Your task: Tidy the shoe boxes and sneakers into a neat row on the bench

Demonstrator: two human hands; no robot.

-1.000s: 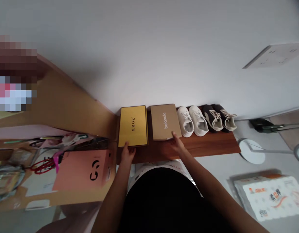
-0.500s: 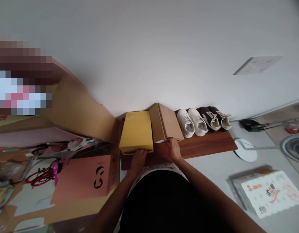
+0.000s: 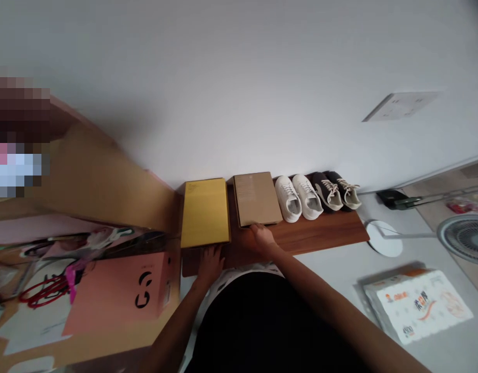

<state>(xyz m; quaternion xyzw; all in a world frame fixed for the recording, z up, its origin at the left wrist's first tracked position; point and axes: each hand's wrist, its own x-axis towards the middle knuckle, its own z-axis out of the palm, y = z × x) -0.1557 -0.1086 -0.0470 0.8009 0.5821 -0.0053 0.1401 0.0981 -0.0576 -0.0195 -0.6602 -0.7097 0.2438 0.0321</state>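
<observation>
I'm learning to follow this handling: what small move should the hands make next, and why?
I'd probably ease the left hand and right hand back toward the body. The yellow box and brown box appear to lie flat on the wooden board, so neither seems to need support, and both hands are at the boxes' front edges.

A long reddish-brown wooden board [image 3: 320,230], perhaps a bench top. On it sit, left to right: 1 yellow box [image 3: 205,212], 1 tan cardboard box [image 3: 257,199], 2 white sneakers [image 3: 303,194], 2 black sneakers [image 3: 341,185] with pale laces.
</observation>
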